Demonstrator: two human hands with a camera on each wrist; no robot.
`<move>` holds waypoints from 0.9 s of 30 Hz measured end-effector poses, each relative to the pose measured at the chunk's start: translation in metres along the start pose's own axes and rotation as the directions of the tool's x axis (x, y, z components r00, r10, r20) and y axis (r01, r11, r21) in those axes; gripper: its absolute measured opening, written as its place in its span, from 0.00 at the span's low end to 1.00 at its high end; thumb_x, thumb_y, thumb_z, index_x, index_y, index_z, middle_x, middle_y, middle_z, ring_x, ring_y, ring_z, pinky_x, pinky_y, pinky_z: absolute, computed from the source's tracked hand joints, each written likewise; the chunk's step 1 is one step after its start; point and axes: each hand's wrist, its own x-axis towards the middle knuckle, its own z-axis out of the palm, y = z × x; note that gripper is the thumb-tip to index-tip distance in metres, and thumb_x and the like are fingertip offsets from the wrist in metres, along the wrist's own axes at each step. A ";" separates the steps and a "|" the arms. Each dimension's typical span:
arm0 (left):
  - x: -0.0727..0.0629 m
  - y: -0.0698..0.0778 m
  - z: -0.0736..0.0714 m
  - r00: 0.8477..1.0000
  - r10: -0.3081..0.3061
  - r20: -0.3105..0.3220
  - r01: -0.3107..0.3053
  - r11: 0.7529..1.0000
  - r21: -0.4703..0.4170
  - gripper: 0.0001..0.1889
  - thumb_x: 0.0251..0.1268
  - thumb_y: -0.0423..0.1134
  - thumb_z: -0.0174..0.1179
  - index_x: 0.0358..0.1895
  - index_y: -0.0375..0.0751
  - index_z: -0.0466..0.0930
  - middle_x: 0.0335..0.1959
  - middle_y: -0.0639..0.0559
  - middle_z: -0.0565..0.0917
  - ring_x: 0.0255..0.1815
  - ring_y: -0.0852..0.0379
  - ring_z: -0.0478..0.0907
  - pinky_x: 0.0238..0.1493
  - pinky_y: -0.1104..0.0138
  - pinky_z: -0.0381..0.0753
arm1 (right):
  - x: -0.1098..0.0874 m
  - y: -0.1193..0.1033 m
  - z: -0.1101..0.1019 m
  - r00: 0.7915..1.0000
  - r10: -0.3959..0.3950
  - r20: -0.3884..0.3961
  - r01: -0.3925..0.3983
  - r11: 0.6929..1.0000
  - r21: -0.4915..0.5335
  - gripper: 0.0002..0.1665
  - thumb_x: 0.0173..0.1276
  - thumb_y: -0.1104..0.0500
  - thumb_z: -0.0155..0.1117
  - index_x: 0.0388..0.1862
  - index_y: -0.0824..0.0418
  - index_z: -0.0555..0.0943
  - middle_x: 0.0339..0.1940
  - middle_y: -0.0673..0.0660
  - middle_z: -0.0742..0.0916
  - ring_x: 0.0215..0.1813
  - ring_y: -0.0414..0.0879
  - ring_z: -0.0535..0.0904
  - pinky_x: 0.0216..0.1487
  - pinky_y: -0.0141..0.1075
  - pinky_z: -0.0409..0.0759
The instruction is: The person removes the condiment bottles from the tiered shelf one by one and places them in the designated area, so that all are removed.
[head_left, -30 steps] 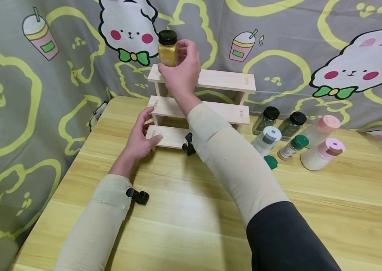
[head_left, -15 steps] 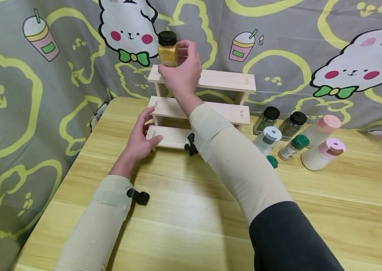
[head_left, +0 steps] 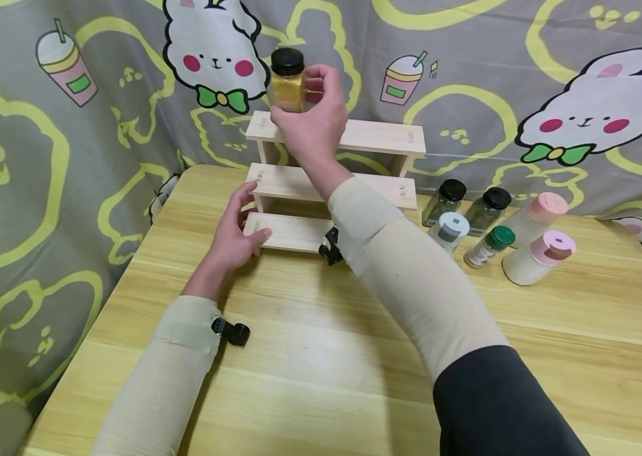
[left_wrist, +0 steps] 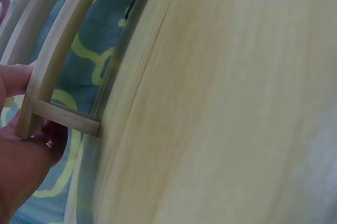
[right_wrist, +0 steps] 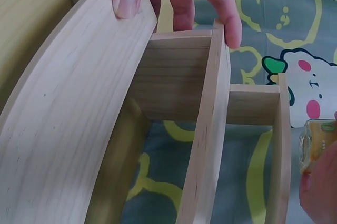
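My right hand (head_left: 316,126) holds a square glass jar (head_left: 288,93) with a black lid and yellow contents. The jar is upright at the left end of the top step of a three-step wooden rack (head_left: 383,134); whether its base touches the board cannot be told. In the right wrist view, part of the jar (right_wrist: 319,139) shows at the right edge. My left hand (head_left: 233,229) grips the rack's left end. Its thumb lies on the lowest step and a fingertip reaches the middle step, as the right wrist view shows.
Right of the rack stand two black-lidded jars (head_left: 443,201), a white-capped bottle (head_left: 449,230), a green-capped bottle (head_left: 489,247) and two pink-capped bottles (head_left: 537,258). My right sleeve (head_left: 406,278) crosses the table (head_left: 298,354). A patterned curtain (head_left: 463,38) hangs behind the rack.
My right hand and the jar have shifted slightly to the right along the top step. The right sleeve now covers a green cap seen before. My left hand keeps its hold on the rack.
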 end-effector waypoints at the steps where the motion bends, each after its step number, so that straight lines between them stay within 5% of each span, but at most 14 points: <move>1: 0.000 0.000 0.000 1.000 0.000 0.000 0.000 1.000 -0.001 0.45 0.57 0.13 0.58 0.77 0.45 0.56 0.69 0.34 0.61 0.67 0.30 0.63 0.60 0.48 0.70 | 0.000 0.000 -0.002 1.000 -0.003 -0.003 0.003 1.000 0.008 0.40 0.45 0.65 0.84 0.56 0.53 0.73 0.49 0.49 0.80 0.50 0.40 0.78 0.50 0.26 0.74; 27: -0.002 0.002 0.001 1.000 0.008 -0.007 -0.008 1.000 0.009 0.45 0.57 0.13 0.59 0.77 0.43 0.55 0.70 0.32 0.61 0.66 0.31 0.64 0.60 0.49 0.70 | -0.004 -0.003 -0.062 0.997 -0.027 -0.072 0.037 0.988 0.152 0.40 0.42 0.70 0.83 0.54 0.55 0.72 0.48 0.51 0.80 0.49 0.43 0.79 0.47 0.33 0.80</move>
